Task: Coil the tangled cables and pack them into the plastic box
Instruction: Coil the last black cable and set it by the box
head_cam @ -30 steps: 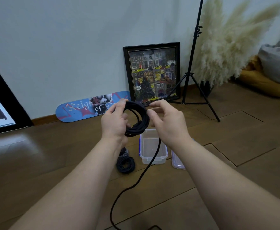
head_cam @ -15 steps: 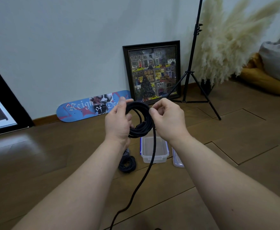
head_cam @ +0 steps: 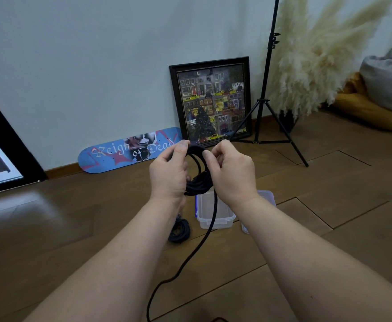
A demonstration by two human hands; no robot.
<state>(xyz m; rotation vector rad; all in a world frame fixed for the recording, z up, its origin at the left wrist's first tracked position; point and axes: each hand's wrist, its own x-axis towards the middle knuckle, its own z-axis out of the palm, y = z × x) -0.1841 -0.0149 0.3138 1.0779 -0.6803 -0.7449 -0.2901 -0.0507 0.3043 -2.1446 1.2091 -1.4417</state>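
My left hand [head_cam: 168, 174] grips a round coil of black cable [head_cam: 196, 174] held up at chest height. My right hand [head_cam: 231, 173] pinches the same coil on its right side. The cable's loose tail [head_cam: 204, 238] hangs from the coil and trails down to the floor near me. Below the hands an open clear plastic box [head_cam: 214, 218] with a blue seal stands on the floor, with nothing visible inside it. A second, finished black cable coil [head_cam: 179, 232] lies on the floor just left of the box, partly behind my left forearm.
The box's clear lid [head_cam: 266, 196] lies right of it, mostly behind my right arm. Against the wall lean a blue skateboard deck [head_cam: 130, 149] and a framed picture [head_cam: 211, 101]. A black tripod stand [head_cam: 263, 105], pampas grass [head_cam: 306, 61] and cushions [head_cam: 380, 98] are at the right.
Both hands have shifted slightly right and up with the coil, and the right hand has closed in on the loop. The hanging tail now runs straighter down past the box.
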